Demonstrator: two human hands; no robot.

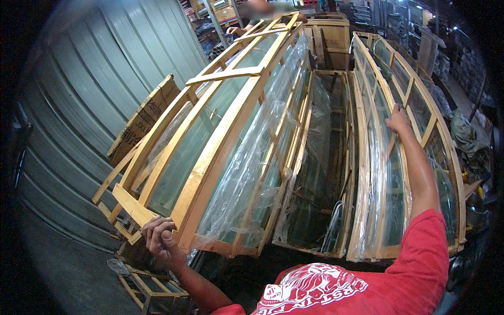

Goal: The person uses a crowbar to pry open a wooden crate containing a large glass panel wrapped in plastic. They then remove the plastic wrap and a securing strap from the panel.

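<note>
The left hand (161, 240), low and left of centre, curls its fingers over the near end of the left wooden crate (210, 165), its forearm rising from the lower edge. The right arm stretches up the right side of the frame, and the right hand (399, 121) closes on an upper rail of the right wooden crate (362, 173). The left crate, tilted across the centre-left, holds greenish glass panes (178, 178) and crumpled clear film (239, 194). The right crate also holds glass and film.
</note>
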